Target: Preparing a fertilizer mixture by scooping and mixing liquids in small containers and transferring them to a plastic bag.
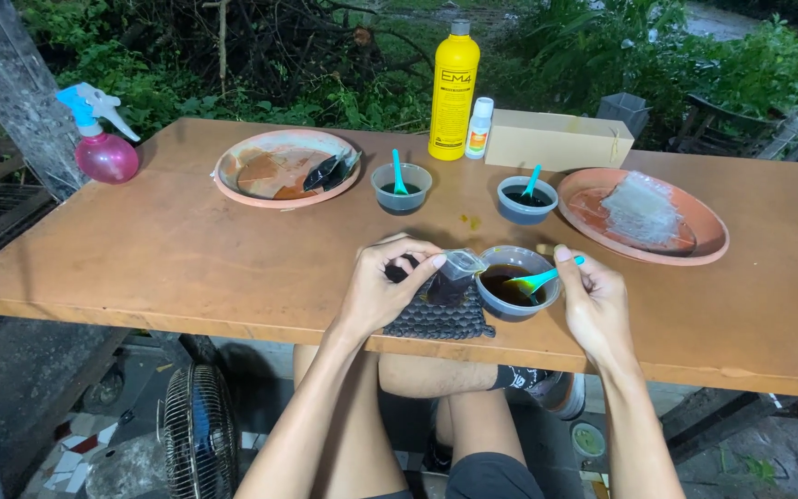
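Note:
My left hand holds a small clear plastic bag with dark contents, pinched open over a dark woven mat at the table's near edge. My right hand grips the handle of a teal spoon whose bowl rests in a clear cup of brown liquid, right beside the bag.
On the wooden table stand two more cups with teal spoons, a terracotta dish with dark bits, another dish with clear plastic, a yellow bottle, a small white bottle, a cardboard box, a pink spray bottle. A fan sits below.

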